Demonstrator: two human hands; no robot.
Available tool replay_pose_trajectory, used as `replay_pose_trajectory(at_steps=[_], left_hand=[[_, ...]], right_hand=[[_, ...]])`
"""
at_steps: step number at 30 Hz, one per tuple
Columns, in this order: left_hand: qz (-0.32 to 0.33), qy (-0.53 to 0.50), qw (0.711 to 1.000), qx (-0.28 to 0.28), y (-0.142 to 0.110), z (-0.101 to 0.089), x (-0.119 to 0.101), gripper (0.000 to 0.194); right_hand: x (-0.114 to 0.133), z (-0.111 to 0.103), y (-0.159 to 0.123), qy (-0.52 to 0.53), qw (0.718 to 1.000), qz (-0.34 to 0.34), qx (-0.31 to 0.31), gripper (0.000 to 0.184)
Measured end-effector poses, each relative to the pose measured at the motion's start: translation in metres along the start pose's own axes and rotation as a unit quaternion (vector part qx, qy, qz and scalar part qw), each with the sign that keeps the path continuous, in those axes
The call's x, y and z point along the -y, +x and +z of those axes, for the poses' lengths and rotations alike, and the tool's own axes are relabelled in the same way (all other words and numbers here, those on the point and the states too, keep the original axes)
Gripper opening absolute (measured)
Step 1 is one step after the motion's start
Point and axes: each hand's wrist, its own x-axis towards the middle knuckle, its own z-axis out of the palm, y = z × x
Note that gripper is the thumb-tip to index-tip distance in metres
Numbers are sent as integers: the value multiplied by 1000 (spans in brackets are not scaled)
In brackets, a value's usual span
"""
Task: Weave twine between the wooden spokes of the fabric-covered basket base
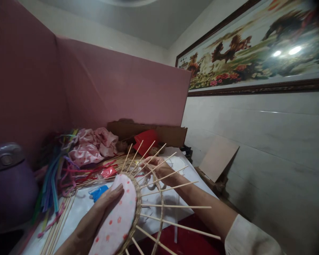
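Part-worked: a round, white-pink cloth disc with coral spots (122,212)

In the head view, the disc is tilted in front of the person, above a white-topped table (81,209). The left hand (107,200) grips it from the side, thumb laid flat on the cloth; its other fingers are hidden, so how they sit cannot be told. The right hand (158,167) reaches over to the far side — thumb and fingers drawn together, pinching a thin outer ring of tan twine (162,198) near the upper sticks.

The cloth face looks finished, and a thick braided tan cord edging (137,187) lines the whole visible rim. Slender pale wooden sticks (180,206) fan out from it like spokes. The outer ring, set apart from the edging, runs from the bottom of the picture up to the right hand; whether it closes beyond there is unclear. Past that ring the stick ends are bare, so the outer part appears unworked.

Around the piece lie loose thin sticks (60,223), a blue plastic packet (98,193), crumpled pink cloth (86,150) and fuzzy blue and purple strips (51,180); a purple, grey-topped container (12,194) stands at the left.
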Motion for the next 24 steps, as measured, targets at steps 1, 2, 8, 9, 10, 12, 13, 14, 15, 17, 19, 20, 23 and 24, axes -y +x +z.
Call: replay_pose_trajectory(at_steps=[1, 2, 8, 9, 10, 12, 13, 14, 15, 17, 19, 20, 23, 24], left_hand=[[3, 7, 1000, 6, 0, 0, 0, 45], [2, 16, 1000, 12, 1, 0, 1, 47], [10, 54, 998, 31, 10, -7, 7, 41], [15, 56, 998, 32, 12, -8, 8, 42], [18, 60, 998, 32, 13, -8, 8, 43], [18, 66, 997, 32, 15, -9, 9, 45], [16, 70, 997, 33, 16, -10, 9, 46], [15, 74, 997, 35, 16, -10, 9, 47], [16, 77, 996, 37, 16, -10, 8, 47], [16, 78, 996, 42, 17, -10, 8, 47], [11, 73, 996, 47, 17, -10, 7, 46], [9, 71, 996, 49, 17, -11, 7, 46], [6, 74, 996, 48, 19, -12, 7, 45], [7, 75, 996, 47, 19, -13, 7, 45]], right_hand=[[1, 0, 0, -1, 1000, -2, -2, 26], [1, 0, 0, -1, 1000, -5, -4, 25], [2, -3, 0, -4, 1000, -17, -22, 27], [2, -3, 1, -6, 1000, -19, -24, 27], [1, -4, 1, -7, 999, -20, -25, 27], [0, -5, 2, -11, 999, -23, -28, 27], [0, -5, 2, -13, 999, -24, -30, 26], [0, -5, 3, -14, 999, -25, -33, 26], [0, -5, 3, -15, 999, -26, -37, 25], [1, -4, 3, -16, 999, -27, -43, 24], [3, -4, 3, -17, 998, -28, -45, 24], [4, -4, 3, -17, 998, -28, -45, 25], [5, -4, 3, -17, 998, -29, -46, 26], [5, -4, 3, -17, 998, -29, -47, 26]])
